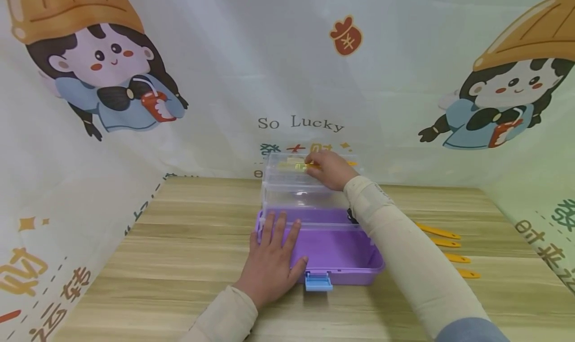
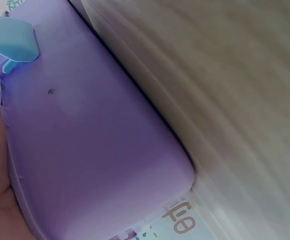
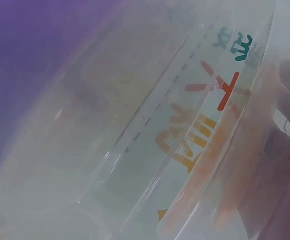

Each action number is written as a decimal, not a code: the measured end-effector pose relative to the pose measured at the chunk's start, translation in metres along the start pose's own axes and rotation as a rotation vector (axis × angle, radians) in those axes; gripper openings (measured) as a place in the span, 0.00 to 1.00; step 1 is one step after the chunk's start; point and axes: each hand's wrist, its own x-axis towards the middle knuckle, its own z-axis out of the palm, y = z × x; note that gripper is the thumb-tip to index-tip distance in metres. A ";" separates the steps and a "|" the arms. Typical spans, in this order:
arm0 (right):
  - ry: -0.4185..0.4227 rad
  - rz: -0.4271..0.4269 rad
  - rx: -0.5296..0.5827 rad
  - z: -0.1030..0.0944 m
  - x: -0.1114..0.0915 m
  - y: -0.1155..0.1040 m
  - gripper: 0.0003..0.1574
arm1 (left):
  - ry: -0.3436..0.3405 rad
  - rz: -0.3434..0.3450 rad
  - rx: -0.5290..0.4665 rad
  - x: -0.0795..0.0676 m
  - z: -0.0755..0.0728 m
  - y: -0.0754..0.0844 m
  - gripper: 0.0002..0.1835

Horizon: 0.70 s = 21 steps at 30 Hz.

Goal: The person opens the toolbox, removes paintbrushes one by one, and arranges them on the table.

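A purple storage box [image 1: 334, 249] stands open, its light blue latch [image 1: 318, 282] at the front. Clear plastic trays [image 1: 310, 197] rise in tiers behind its base. My left hand [image 1: 271, 267] lies over the box's left front corner, fingers straight and spread. In the left wrist view the palm's edge lies along the rim beside the purple front wall [image 2: 89, 135]. At the top tier, my right hand [image 1: 330, 170] pinches a slim stick-like thing [image 1: 298, 167], yellow and see-through at its left end, with orange showing past the hand. The right wrist view shows mostly clear tray walls [image 3: 134, 115].
Several slim orange handles [image 1: 458, 258] lie side by side on the wood-grain table [image 1: 202, 232], right of the box and partly behind my right forearm. A printed white cloth [image 1: 224, 57] hangs close behind the table and along both sides.
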 end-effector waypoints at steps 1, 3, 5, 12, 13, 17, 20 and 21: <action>-0.001 0.001 0.003 0.000 0.000 0.000 0.21 | -0.003 -0.001 0.000 0.000 0.000 0.000 0.39; -0.002 0.006 0.013 0.000 -0.001 -0.001 0.22 | -0.007 -0.002 -0.001 0.000 0.000 0.000 0.39; -0.001 0.005 0.015 0.000 -0.001 -0.001 0.21 | -0.011 -0.004 -0.001 0.000 0.000 0.001 0.39; 0.009 -0.006 0.003 0.002 0.000 0.000 0.20 | -0.002 -0.001 0.000 0.000 0.000 0.000 0.39; 0.012 -0.007 0.003 0.002 0.000 0.000 0.20 | 0.000 0.001 0.002 0.000 0.000 0.000 0.39; 0.018 -0.012 0.006 0.002 0.000 0.000 0.20 | 0.006 0.003 0.014 0.000 0.000 0.000 0.40; 0.013 -0.014 0.003 0.002 0.000 0.000 0.19 | 0.004 0.001 0.016 0.000 0.001 0.000 0.40; 0.010 -0.014 -0.001 0.002 -0.001 0.000 0.19 | 0.002 0.000 0.015 0.000 0.001 0.000 0.40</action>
